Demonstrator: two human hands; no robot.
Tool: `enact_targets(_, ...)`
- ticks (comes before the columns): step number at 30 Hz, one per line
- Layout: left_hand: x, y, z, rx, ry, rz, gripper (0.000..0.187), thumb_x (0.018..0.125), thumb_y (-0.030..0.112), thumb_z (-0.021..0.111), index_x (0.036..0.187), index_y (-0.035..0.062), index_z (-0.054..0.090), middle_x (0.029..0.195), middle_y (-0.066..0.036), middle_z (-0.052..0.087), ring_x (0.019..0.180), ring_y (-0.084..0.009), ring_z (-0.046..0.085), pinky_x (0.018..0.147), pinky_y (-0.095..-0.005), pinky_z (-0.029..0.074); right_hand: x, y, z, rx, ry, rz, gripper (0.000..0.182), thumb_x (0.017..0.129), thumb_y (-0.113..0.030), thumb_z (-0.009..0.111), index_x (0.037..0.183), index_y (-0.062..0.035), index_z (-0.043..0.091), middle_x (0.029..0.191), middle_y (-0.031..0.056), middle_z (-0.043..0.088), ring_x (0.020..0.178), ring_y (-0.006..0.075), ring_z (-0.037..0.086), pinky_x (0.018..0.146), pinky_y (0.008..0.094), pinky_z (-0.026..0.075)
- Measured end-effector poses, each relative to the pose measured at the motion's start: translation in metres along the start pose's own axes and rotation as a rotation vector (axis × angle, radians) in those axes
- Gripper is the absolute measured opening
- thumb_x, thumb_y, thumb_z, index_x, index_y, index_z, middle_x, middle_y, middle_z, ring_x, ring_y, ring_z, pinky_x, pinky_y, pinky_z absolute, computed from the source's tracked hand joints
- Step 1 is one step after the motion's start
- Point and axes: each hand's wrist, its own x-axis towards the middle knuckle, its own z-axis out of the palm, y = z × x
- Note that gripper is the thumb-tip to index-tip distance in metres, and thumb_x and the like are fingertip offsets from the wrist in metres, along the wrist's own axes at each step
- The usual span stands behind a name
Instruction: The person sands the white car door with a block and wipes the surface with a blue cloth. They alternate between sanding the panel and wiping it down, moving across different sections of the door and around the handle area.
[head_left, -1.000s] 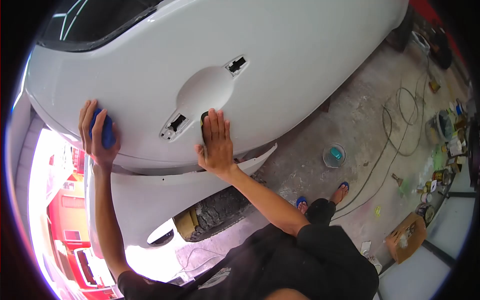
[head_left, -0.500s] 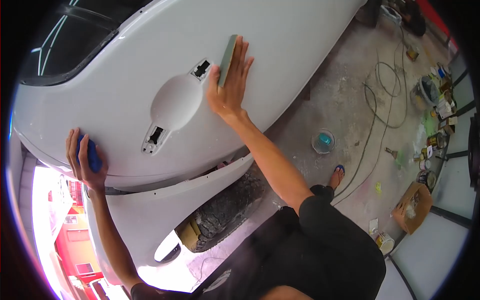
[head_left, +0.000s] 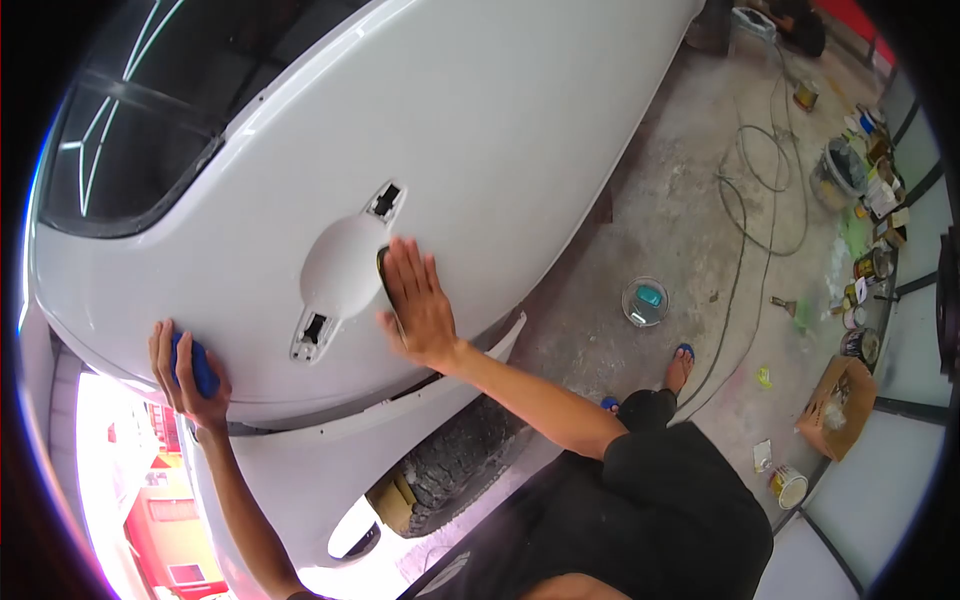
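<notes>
My left hand (head_left: 190,385) rests at the left edge of the white car door panel (head_left: 500,150), its fingers closed around a blue sponge (head_left: 203,368). My right hand (head_left: 422,305) lies nearly flat on the panel, just beside the round door handle recess (head_left: 335,268). Under its palm is a sanding pad (head_left: 382,265), mostly hidden, with only a thin dark edge showing. Two cut-outs sit at the recess ends, an upper slot (head_left: 385,202) and a lower slot (head_left: 315,328).
A clear tub (head_left: 645,315) holding a teal piece stands on the concrete floor. A hose (head_left: 738,200) loops across it. Along the wall are a bucket (head_left: 838,175), several cans and a cardboard box (head_left: 838,408). Below the panel shows a tyre (head_left: 455,465).
My right hand has moved down the panel towards the handle recess and turned flatter over the pad. My left hand keeps its hold on the sponge. The view has shifted slightly.
</notes>
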Motion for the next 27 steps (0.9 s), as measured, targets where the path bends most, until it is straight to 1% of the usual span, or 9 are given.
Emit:
enact_targets(2,-0.001,-0.001,0.0,-0.013,0.013,0.0,0.035,0.095,-0.002,0.065,0.13,-0.0011,0.067,0.14,-0.026,0.067,0.134,-0.0479,0.062,0.114,-0.0601,0.051,0.003,0.02,-0.001,-0.081,-0.026,-0.081,0.08,0.113,-0.047,0.035,0.169,0.0078,0.019,0.179,0.0265,0.013,0.166,0.0443,0.01,0.133,0.0607,0.007)
enact_targets(6,-0.001,0.0,0.003,-0.011,0.006,-0.032,0.033,0.097,0.002,0.065,0.129,0.0013,0.068,0.14,-0.025,0.067,0.135,-0.0475,0.062,0.115,-0.0634,0.049,0.158,0.056,-0.065,0.01,0.295,0.049,0.078,0.113,-0.043,0.038,0.169,0.0063,0.016,0.178,0.0257,0.016,0.165,0.0459,0.014,0.132,0.0629,0.008)
enact_targets(9,-0.001,0.001,-0.001,-0.001,-0.014,-0.026,0.032,0.097,0.002,0.064,0.129,0.0,0.068,0.14,-0.026,0.067,0.134,-0.0486,0.062,0.115,-0.0637,0.049,0.091,0.041,-0.027,0.003,0.267,-0.027,0.077,0.113,-0.043,0.036,0.169,0.0067,0.017,0.178,0.0254,0.016,0.165,0.0445,0.015,0.133,0.0606,0.007)
enact_targets(11,0.002,0.0,0.0,0.002,-0.008,-0.02,0.031,0.097,0.002,0.064,0.128,-0.0007,0.067,0.14,-0.026,0.066,0.134,-0.0494,0.062,0.114,-0.0637,0.05,-0.003,0.026,-0.001,-0.05,-0.003,-0.115,0.077,0.114,-0.042,0.037,0.171,0.0035,0.012,0.18,0.0224,0.013,0.167,0.0401,0.012,0.134,0.0569,0.007)
enact_targets(17,-0.003,-0.001,0.002,0.0,-0.004,-0.019,0.035,0.096,-0.003,0.062,0.131,-0.0022,0.065,0.141,-0.027,0.065,0.135,-0.0508,0.06,0.113,-0.0623,0.05,0.208,0.113,-0.104,-0.064,0.322,0.053,0.076,0.115,-0.04,0.036,0.17,0.0057,0.012,0.178,0.0257,0.015,0.165,0.0415,0.014,0.135,0.0554,0.007)
enact_targets(19,-0.002,0.002,0.0,-0.002,-0.018,-0.038,0.035,0.096,-0.002,0.062,0.131,-0.002,0.065,0.141,-0.027,0.065,0.134,-0.051,0.061,0.113,-0.0624,0.051,0.22,0.113,-0.105,-0.073,0.348,0.147,0.075,0.115,-0.039,0.037,0.17,0.0066,0.013,0.178,0.0276,0.014,0.165,0.0419,0.014,0.135,0.0555,0.007)
enact_targets(21,0.002,0.003,-0.002,0.013,-0.032,-0.045,0.035,0.096,-0.002,0.062,0.131,-0.0018,0.066,0.14,-0.026,0.065,0.133,-0.0507,0.061,0.113,-0.062,0.051,0.148,0.088,-0.058,-0.058,0.33,0.066,0.077,0.114,-0.04,0.038,0.17,0.0068,0.013,0.178,0.0283,0.013,0.166,0.0425,0.013,0.134,0.0565,0.009)
enact_targets(23,0.004,0.002,-0.003,0.046,-0.043,-0.04,0.034,0.096,-0.001,0.062,0.13,-0.0017,0.066,0.139,-0.026,0.066,0.132,-0.0498,0.063,0.112,-0.0613,0.051,0.09,0.042,-0.046,-0.07,-0.001,-0.129,0.079,0.112,-0.039,0.041,0.17,0.0058,0.012,0.178,0.0273,0.013,0.166,0.0431,0.012,0.134,0.0583,0.011)
enact_targets(27,0.009,0.006,0.004,0.128,-0.071,-0.173,0.034,0.097,0.001,0.065,0.131,-0.0006,0.068,0.138,-0.024,0.066,0.132,-0.0458,0.062,0.111,-0.056,0.051,0.22,0.121,-0.103,-0.114,0.182,-0.093,0.079,0.112,-0.039,0.04,0.171,0.0047,0.01,0.18,0.024,0.01,0.167,0.04,0.008,0.135,0.0563,0.005)
